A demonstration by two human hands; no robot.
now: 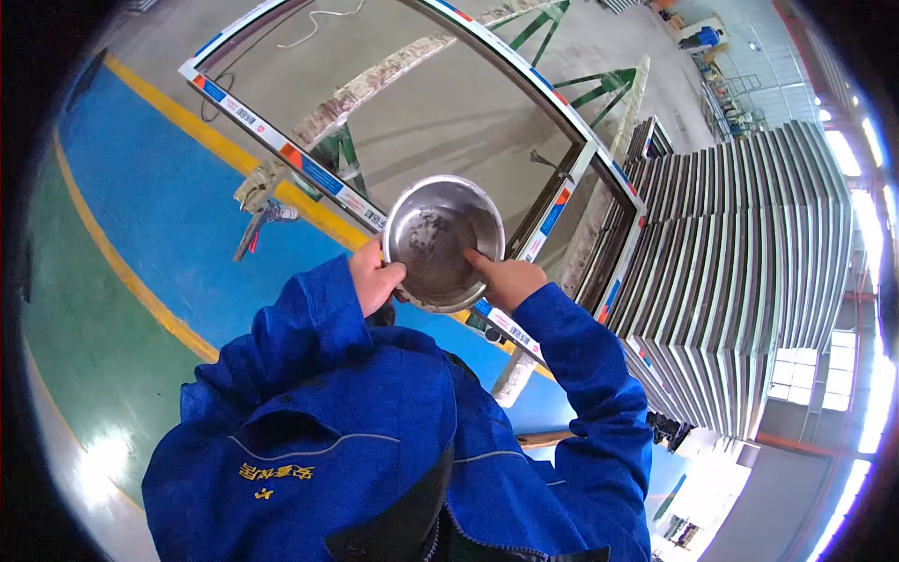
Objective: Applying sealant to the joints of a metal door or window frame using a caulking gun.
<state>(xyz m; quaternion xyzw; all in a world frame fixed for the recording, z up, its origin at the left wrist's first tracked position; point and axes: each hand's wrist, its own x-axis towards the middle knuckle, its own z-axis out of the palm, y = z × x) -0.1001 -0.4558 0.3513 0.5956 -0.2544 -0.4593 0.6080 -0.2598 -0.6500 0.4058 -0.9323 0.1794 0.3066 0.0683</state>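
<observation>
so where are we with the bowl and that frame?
Done: the window frame lies assembled on green stands, protective tape on its edges. In hand: the left hand holds a metal bowl by the rim; the right hand reaches a finger into it. Left: nothing taken out yet; the contents are too small to tell.

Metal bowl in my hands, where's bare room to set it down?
The glass pane inside the window frame, beyond the metal bowl, looks bare. So does the blue floor left of the yellow stripe. Crowded: stacked frames on the right.
</observation>
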